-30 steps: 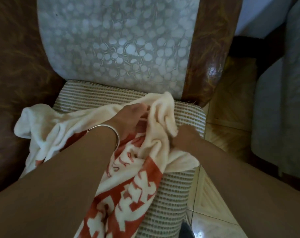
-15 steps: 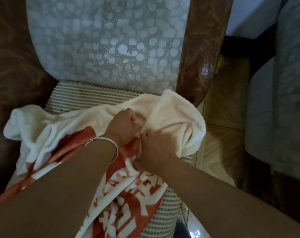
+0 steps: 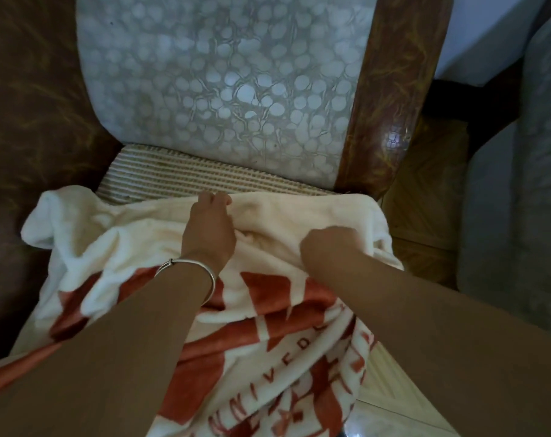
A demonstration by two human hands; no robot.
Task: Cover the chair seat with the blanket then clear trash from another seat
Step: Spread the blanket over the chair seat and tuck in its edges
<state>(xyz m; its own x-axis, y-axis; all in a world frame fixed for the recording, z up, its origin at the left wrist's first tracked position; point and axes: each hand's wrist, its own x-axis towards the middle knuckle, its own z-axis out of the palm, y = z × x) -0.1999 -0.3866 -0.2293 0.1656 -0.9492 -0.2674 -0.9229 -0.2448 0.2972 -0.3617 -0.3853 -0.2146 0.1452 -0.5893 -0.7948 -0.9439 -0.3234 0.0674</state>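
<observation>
A cream blanket point(image 3: 277, 313) with a red-orange print lies over most of the chair seat point(image 3: 185, 175), whose ribbed beige cover shows only as a strip at the back. My left hand point(image 3: 209, 228), with a silver bangle on the wrist, pinches the blanket's far edge near the middle. My right hand point(image 3: 327, 244) grips a fold of the blanket near the seat's right side, fingers curled into the fabric. The blanket's left corner is bunched against the left armrest.
The chair's grey patterned backrest point(image 3: 223, 83) rises behind the seat, with a glossy brown right armrest point(image 3: 390, 99) and a dark left armrest point(image 3: 37, 121). A second grey upholstered seat point(image 3: 517, 197) stands to the right across a strip of tiled floor point(image 3: 422, 222).
Both hands have drawn the blanket's edge toward the backrest and spread it wider over the seat. My hands moved apart, the right one going right, and the bunch at the right corner has flattened.
</observation>
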